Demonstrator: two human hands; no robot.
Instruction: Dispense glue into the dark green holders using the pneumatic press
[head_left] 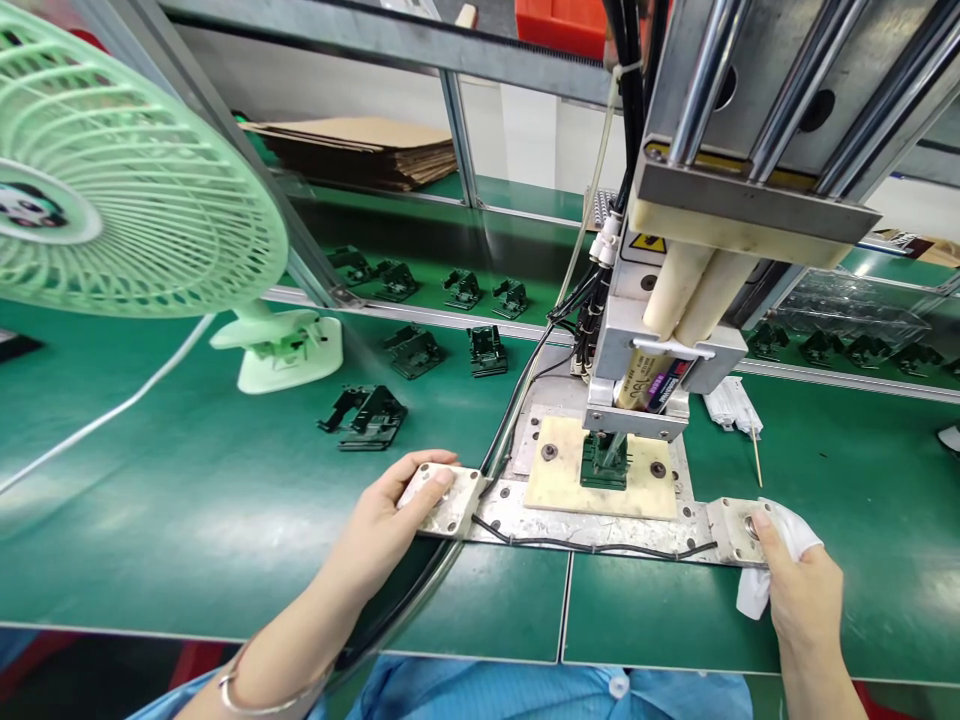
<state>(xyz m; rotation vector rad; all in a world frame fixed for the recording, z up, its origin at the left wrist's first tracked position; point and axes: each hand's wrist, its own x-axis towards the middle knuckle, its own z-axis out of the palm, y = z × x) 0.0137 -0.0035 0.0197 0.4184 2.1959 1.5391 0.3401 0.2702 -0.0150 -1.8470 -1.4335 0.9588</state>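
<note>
Thumb and fingers of the person's left hand (394,515) close around a pale, squarish metal switch block (466,498), thumb laid across its top. The right hand (806,585) has its thumb tip at a round silver button (749,527) on the matching metal block (726,530), while its fingers, partly hidden, keep crumpled white tissue (799,530) against the block's outer side. Both blocks sit at opposite ends of a long silver base plate (540,526). Between them, a dark, block-shaped plastic part (604,472) stands on a cream-coloured rectangular plate (551,490), beneath a twin-barrelled cartridge (652,380) with gold and purple labels. Right of the machine, white packets (729,402) lie beside a thin wooden stick (756,458) on the green bench (225,500). To the left are three similar dark parts (375,418), near a mint-green plastic fan (172,190). Behind stands a brown cardboard stack (367,145).
</note>
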